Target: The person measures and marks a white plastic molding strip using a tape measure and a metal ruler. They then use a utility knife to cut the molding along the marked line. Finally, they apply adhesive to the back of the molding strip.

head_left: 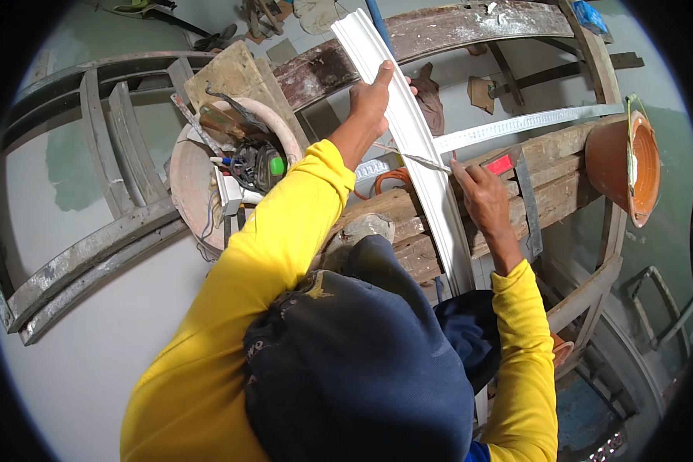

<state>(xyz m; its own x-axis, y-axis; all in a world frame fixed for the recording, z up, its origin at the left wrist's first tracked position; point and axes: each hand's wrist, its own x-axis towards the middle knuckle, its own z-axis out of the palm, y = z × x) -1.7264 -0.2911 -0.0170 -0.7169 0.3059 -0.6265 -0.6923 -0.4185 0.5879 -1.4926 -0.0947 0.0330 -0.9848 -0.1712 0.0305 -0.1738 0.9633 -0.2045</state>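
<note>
A long white grooved moulding strip (423, 154) slants across wooden planks (550, 165). My left hand (371, 100) is closed round its upper part, thumb on top and fingertips showing at the far edge. A thin grey blade-like strip (417, 159) lies across the moulding, its right end at my right hand (483, 199). That hand's fingers are bent and pinched at this end; its exact kind is too small to tell. Beside the right hand sits a try square with a red handle (500, 165) and grey blade (527, 204). Yellow sleeves cover both my arms.
A pale perforated metal strip (527, 127) runs behind the moulding. At left stands a whitish bucket (189, 181) of tools and cables; an orange bucket (622, 165) hangs at right. An orange cord (391, 179) lies near the planks. Dark blue fabric (362, 362) hides the lower middle.
</note>
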